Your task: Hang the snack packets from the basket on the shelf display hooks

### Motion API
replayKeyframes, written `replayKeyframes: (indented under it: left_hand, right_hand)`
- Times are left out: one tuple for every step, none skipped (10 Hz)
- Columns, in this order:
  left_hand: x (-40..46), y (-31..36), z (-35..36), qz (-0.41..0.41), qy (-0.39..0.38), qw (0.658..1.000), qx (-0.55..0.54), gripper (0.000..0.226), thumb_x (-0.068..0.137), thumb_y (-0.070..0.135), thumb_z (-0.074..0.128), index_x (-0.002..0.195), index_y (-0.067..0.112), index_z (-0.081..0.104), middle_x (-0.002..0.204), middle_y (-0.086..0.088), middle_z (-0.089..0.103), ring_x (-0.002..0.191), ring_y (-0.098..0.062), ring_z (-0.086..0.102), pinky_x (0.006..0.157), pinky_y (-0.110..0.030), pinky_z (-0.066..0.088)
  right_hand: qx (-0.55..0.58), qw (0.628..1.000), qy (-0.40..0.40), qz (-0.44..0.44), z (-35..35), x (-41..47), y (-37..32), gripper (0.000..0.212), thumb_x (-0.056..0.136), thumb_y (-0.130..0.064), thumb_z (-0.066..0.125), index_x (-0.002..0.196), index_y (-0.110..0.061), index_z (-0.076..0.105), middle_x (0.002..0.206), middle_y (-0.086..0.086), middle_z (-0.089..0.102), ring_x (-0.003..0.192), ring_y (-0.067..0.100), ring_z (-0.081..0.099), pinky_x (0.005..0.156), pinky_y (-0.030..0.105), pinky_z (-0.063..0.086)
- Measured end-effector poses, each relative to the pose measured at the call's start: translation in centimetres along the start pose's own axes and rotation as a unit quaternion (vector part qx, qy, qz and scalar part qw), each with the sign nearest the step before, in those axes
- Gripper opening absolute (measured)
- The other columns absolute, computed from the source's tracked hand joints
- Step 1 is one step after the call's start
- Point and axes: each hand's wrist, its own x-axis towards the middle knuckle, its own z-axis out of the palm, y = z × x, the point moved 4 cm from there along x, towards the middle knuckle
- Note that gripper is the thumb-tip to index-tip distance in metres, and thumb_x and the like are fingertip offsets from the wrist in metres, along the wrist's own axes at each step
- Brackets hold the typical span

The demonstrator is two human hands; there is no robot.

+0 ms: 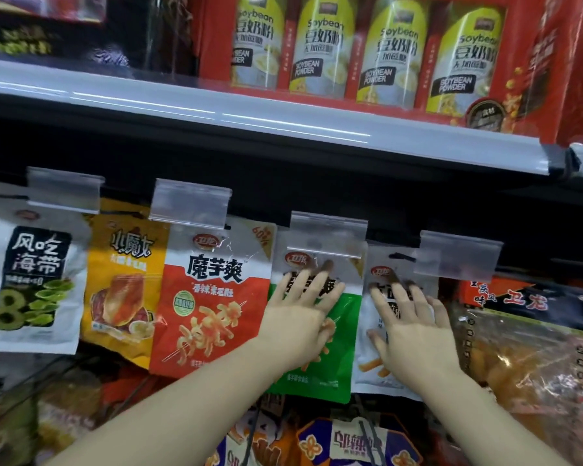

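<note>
**Pressing two hanging packets flat**

Resting flat on the green-and-white packet, the left hand has its fingers spread and released, gripping nothing. That packet hangs on a display hook under a clear plastic label holder, and serves as the landmark here. Just right of it hangs a white packet, with the right hand laid against it, fingers likewise splayed and loose. Just left of the landmark hangs a red-and-white packet of glossy film, printed with skewered snacks; further left come a yellow packet and a white seaweed packet. All are flat, rectangular, shiny pouches.

Above the landmark runs a pale shelf edge, and on it sits a red gift box holding four yellow soybean powder cans behind a window. Far right of the landmark lies a clear crinkled bag of orange snacks, its edge cut off. Below the landmark more packets are partly hidden by the forearms; their print is hard to read. The hooks themselves are hidden behind the label holders.
</note>
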Motion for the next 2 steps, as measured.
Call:
replayKeyframes:
  left_hand:
    - [-0.9, -0.4, -0.2, 0.014, 0.007, 1.0, -0.014, 0.068, 0.095, 0.052, 0.037, 0.152, 0.035, 0.004, 0.162, 0.0, -0.002, 0.149, -0.023, -0.006, 0.114, -0.038, -0.01]
    - [-2.1, -0.9, -0.4, 0.03, 0.002, 1.0, -0.004, 0.068, 0.094, 0.057, 0.034, 0.152, 0.035, 0.006, 0.161, 0.001, -0.01, 0.148, -0.021, -0.011, 0.116, -0.042, -0.005]
  right_hand:
    - [0.006, 1.0, -0.013, 0.014, -0.3, -0.4, -0.4, 0.062, 0.068, -0.035, 0.07, 0.125, -0.012, 0.063, 0.123, 0.02, 0.062, 0.115, 0.04, 0.05, 0.092, 0.055, 0.039]
    - [0.018, 0.999, -0.015, 0.027, -0.9, -0.6, -0.9, 0.072, 0.06, -0.03, 0.083, 0.127, -0.01, 0.061, 0.124, 0.021, 0.061, 0.111, 0.042, 0.059, 0.085, 0.054, 0.049]
